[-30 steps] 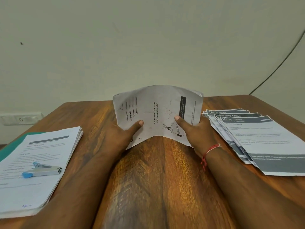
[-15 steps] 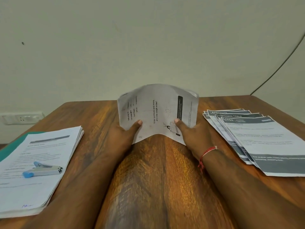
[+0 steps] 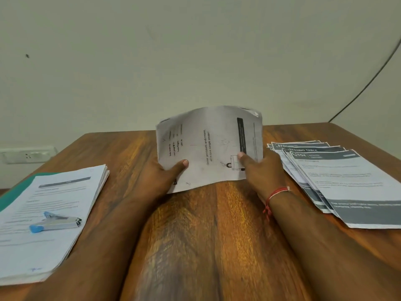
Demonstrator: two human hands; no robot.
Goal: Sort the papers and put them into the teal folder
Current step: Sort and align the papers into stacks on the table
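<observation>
A bowed bundle of white printed papers (image 3: 208, 146) stands on its long edge at the middle of the wooden table. My left hand (image 3: 161, 178) grips its lower left part, thumb on the front. My right hand (image 3: 260, 170), with a red thread at the wrist, grips its lower right part. A thick stack of white papers (image 3: 50, 213) lies at the left on the teal folder (image 3: 13, 195), of which only a strip shows. Several grey-banded sheets (image 3: 338, 179) lie fanned out at the right.
A blue and silver stapler (image 3: 55, 221) lies on the left stack. The wooden table (image 3: 206, 246) runs to a pale wall. A white wall socket (image 3: 26, 154) sits at the far left and a dark cable (image 3: 368, 81) runs down the wall at the right.
Both hands have drawn closer together, squeezing the bundle narrower and more bowed. The bundle stands a little taller than before.
</observation>
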